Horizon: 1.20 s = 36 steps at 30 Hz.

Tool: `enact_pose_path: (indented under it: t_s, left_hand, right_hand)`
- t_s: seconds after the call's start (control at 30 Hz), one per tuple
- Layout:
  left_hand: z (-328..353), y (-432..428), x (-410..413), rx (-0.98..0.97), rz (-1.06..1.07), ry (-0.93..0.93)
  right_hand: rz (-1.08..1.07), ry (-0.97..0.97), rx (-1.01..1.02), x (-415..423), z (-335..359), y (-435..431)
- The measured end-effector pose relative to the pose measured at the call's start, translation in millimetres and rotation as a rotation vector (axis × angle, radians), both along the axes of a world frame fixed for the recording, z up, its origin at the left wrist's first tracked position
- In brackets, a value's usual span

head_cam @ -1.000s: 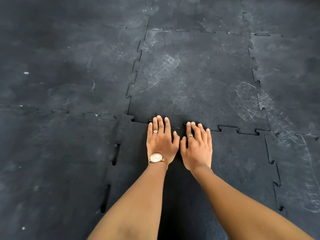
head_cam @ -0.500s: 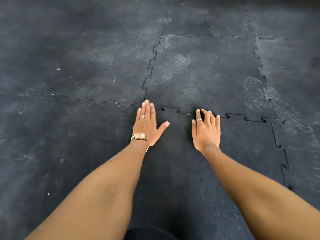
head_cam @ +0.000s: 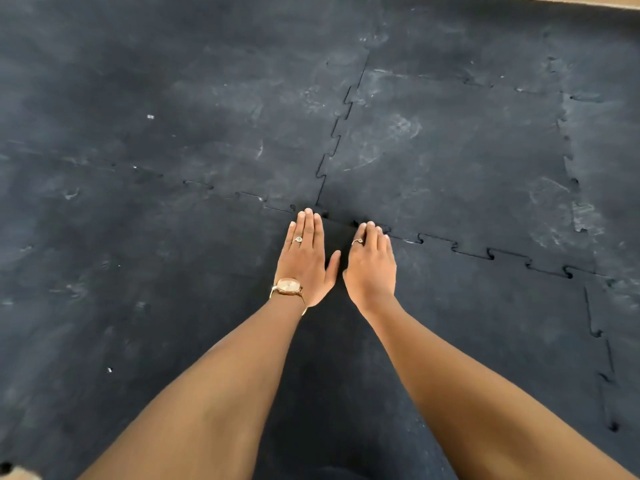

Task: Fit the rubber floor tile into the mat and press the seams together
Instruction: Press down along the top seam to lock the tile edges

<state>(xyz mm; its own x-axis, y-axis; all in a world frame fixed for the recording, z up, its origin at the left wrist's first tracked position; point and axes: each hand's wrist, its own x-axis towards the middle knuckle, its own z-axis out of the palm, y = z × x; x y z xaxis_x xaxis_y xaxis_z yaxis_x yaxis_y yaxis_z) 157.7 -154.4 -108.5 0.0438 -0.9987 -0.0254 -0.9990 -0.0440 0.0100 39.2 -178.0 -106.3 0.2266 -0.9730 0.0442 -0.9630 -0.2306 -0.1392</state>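
A black rubber floor tile point(head_cam: 485, 323) with puzzle-tooth edges lies in the mat point(head_cam: 173, 116) right in front of me. My left hand point(head_cam: 306, 261) lies flat, palm down, on its far left corner, fingertips at the junction of the seams. Beside it, my right hand point(head_cam: 372, 265) also lies flat with its fingertips on the far seam point(head_cam: 474, 252). Neither hand holds anything. A watch sits on the left wrist, and each hand wears a ring.
Dusty black interlocking tiles surround me on all sides. The right seam point(head_cam: 604, 358) of the near tile shows dark gaps. A strip of tan floor point(head_cam: 588, 0) shows beyond the mat at the top right.
My right hand has slid left along the far seam and now lies next to my left hand. The view has tilted and shifted.
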Motion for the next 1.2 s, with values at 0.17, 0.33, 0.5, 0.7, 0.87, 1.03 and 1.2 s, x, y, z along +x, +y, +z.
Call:
enact_pose_path:
  t_s: [0.17,0.33,0.5,0.7,0.87,1.03,1.2]
  left_hand:
    - [0.4,-3.8,1.8,-0.014,0.004,0.036]
    - [3.5,-9.8,2.2,0.054,0.017,0.048]
    - [12.4,-25.1,2.0,0.213,-0.067,-0.086]
    - [-2.1,-15.6,4.2,0.026,0.034,0.045]
    - [-1.8,-18.2,11.9,-0.007,-0.016,0.100]
    - [12.1,-23.7,19.5,0.068,-0.077,-0.053]
    - [10.4,-18.8,8.4,0.092,-0.011,-0.022]
  right_hand:
    - [0.031,0.055,0.018,0.8,-2.1,-2.9]
    - [0.038,0.122,0.034,4.2,-1.3,-9.5]
    - [0.066,0.239,0.032,7.9,0.3,-17.3]
    - [0.059,0.288,0.005,7.3,1.0,-13.5]
    - [0.071,0.345,0.059,8.6,5.8,-10.0]
    - [0.092,0.408,0.120,12.8,26.7,-6.7]
    - [0.067,0.260,0.084,0.7,21.5,-6.3]
